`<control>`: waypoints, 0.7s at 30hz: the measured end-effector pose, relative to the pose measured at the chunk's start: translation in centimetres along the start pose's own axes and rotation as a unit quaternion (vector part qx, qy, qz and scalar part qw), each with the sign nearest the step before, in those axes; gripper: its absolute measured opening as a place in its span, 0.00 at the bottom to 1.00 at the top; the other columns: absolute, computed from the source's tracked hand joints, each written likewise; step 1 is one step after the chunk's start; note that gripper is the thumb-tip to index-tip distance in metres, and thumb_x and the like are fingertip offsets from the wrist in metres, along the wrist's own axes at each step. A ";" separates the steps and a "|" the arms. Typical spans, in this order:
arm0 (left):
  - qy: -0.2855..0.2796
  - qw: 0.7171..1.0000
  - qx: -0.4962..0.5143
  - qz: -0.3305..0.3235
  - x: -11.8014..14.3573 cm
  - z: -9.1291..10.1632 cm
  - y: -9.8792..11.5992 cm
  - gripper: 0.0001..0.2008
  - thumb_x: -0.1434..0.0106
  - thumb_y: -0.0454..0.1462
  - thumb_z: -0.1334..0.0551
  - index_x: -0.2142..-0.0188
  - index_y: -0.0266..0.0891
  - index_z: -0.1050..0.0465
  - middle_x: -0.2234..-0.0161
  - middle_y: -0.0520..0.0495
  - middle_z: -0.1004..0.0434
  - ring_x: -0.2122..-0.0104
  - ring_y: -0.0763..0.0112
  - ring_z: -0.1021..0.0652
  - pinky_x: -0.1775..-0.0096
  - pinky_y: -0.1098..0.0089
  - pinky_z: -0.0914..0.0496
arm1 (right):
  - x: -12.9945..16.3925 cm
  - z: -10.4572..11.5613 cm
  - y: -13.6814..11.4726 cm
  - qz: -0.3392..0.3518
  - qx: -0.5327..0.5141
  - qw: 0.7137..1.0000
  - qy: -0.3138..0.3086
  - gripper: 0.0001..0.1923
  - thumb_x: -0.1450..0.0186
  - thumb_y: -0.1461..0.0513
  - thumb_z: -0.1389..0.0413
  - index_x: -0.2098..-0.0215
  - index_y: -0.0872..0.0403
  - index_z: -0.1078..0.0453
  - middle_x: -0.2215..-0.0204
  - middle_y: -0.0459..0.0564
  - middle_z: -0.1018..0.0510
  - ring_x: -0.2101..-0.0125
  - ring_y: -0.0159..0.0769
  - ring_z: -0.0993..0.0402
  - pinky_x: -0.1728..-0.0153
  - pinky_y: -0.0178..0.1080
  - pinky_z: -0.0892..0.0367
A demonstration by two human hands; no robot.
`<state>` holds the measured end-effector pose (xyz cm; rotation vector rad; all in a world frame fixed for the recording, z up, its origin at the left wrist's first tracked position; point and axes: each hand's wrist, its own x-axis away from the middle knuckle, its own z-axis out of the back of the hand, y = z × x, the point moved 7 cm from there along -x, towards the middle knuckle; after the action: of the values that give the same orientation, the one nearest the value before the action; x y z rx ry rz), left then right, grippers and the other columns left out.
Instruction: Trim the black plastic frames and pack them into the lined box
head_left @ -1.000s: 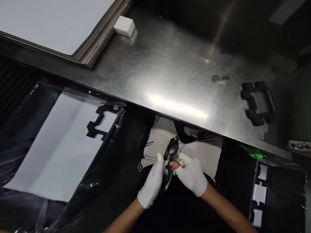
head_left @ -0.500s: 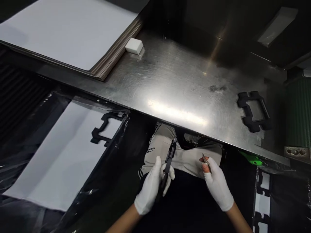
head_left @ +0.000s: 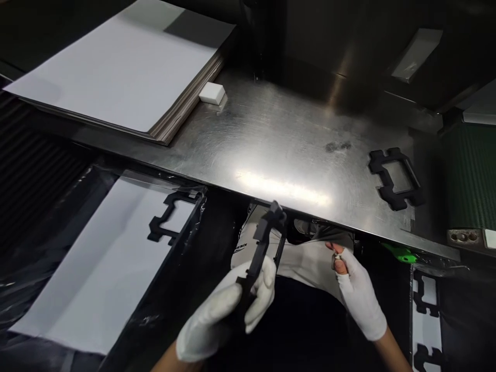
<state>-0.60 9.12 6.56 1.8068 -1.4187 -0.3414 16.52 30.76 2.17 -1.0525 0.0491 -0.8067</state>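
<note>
My left hand (head_left: 217,307), in a white glove, is closed around the lower end of a black plastic frame (head_left: 260,248). This notched frame is tilted up over my lap, its lower part hidden by the fingers. To the right, my right hand (head_left: 360,295) wears a white glove with bare thumb and fingertip. It pinches a small metal blade (head_left: 334,260), mostly covered by the fingers. Another black frame (head_left: 399,199) of like shape lies flat on the right of the metal table (head_left: 282,139).
A thick stack of white sheets (head_left: 112,67) lies at the back left, a white block (head_left: 212,93) beside it. At lower left, a white sheet (head_left: 93,263) bears a black frame (head_left: 157,227). A green-handled tool (head_left: 405,255) sits near the table's right front edge, above several more frames (head_left: 419,294).
My left hand has raised and turned the black frame, showing more of its opening. My right hand has shifted slightly right, and the blade's point no longer sticks up. The camera view has shifted.
</note>
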 end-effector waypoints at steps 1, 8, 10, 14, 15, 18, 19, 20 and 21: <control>-0.022 1.000 0.006 0.001 -0.8 -0.3 1.4 0.30 0.26 0.67 0.31 0.55 0.43 0.22 0.80 0.58 0.37 0.81 0.73 0.39 0.74 0.66 0.43 | -0.5 0.8 -0.3 0.007 0.013 1.000 0.009 0.22 0.18 0.39 0.47 0.32 0.21 0.19 0.40 0.45 0.09 0.37 0.62 0.11 0.33 0.65 0.16; -0.092 0.995 -0.034 0.010 -12.4 -1.1 8.5 0.23 0.25 0.56 0.30 0.60 0.39 0.19 0.83 0.59 0.41 0.85 0.72 0.40 0.76 0.66 0.43 | -7.1 3.1 -7.4 0.106 0.248 0.962 0.036 0.31 0.12 0.50 0.58 0.22 0.49 0.24 0.42 0.58 0.11 0.48 0.54 0.10 0.48 0.52 0.14; -0.098 0.993 -0.061 0.013 -15.8 -0.9 8.7 0.22 0.27 0.55 0.30 0.61 0.37 0.18 0.85 0.59 0.40 0.86 0.72 0.40 0.76 0.66 0.43 | -9.2 2.9 -9.4 0.117 0.333 0.935 0.022 0.30 0.11 0.55 0.57 0.19 0.52 0.27 0.40 0.59 0.13 0.48 0.50 0.11 0.51 0.46 0.17; -0.089 0.991 -0.092 0.032 -19.2 -0.7 8.0 0.22 0.30 0.55 0.28 0.64 0.37 0.19 0.86 0.60 0.41 0.88 0.73 0.39 0.76 0.67 0.42 | -11.5 1.1 -11.2 0.119 0.436 0.890 -0.069 0.28 0.09 0.54 0.55 0.16 0.45 0.31 0.45 0.54 0.12 0.54 0.47 0.11 0.63 0.43 0.27; -0.086 0.991 -0.096 0.036 -19.3 -0.7 7.8 0.23 0.30 0.56 0.27 0.64 0.38 0.20 0.86 0.60 0.41 0.88 0.73 0.39 0.77 0.67 0.42 | -11.6 0.5 -11.3 0.119 0.444 0.884 -0.088 0.28 0.09 0.53 0.56 0.17 0.44 0.30 0.47 0.53 0.12 0.56 0.47 0.11 0.66 0.43 0.30; -0.066 0.991 -0.112 0.038 -18.7 -0.8 7.7 0.24 0.31 0.57 0.27 0.64 0.38 0.20 0.86 0.60 0.40 0.87 0.73 0.40 0.76 0.67 0.43 | -11.2 -0.8 -11.2 0.120 0.447 0.879 -0.111 0.27 0.09 0.52 0.57 0.19 0.44 0.28 0.49 0.54 0.11 0.61 0.47 0.11 0.69 0.42 0.37; -0.059 0.990 -0.120 0.039 -18.4 -0.9 7.7 0.24 0.31 0.58 0.27 0.64 0.38 0.20 0.86 0.60 0.40 0.87 0.74 0.40 0.76 0.67 0.42 | -11.1 -1.0 -11.2 0.120 0.444 0.881 -0.112 0.27 0.09 0.52 0.57 0.19 0.44 0.29 0.49 0.55 0.11 0.61 0.47 0.11 0.70 0.42 0.38; -0.054 0.989 -0.129 0.041 -18.2 -1.0 7.7 0.25 0.31 0.58 0.27 0.63 0.38 0.20 0.85 0.60 0.40 0.86 0.74 0.40 0.75 0.67 0.42 | -11.0 -1.0 -11.2 0.118 0.440 0.883 -0.110 0.28 0.09 0.52 0.57 0.19 0.44 0.29 0.49 0.55 0.11 0.62 0.47 0.11 0.70 0.42 0.39; -0.051 0.988 -0.137 0.044 -18.1 -1.2 7.7 0.25 0.31 0.59 0.27 0.63 0.39 0.20 0.85 0.60 0.40 0.86 0.74 0.39 0.74 0.67 0.42 | -11.0 -1.0 -11.1 0.115 0.436 0.886 -0.107 0.28 0.09 0.52 0.58 0.19 0.45 0.29 0.50 0.56 0.10 0.62 0.47 0.11 0.70 0.42 0.39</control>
<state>-11.30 25.59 8.28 1.5184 -1.4411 -0.5612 1.86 34.09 6.78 -0.2567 -0.3479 -0.4032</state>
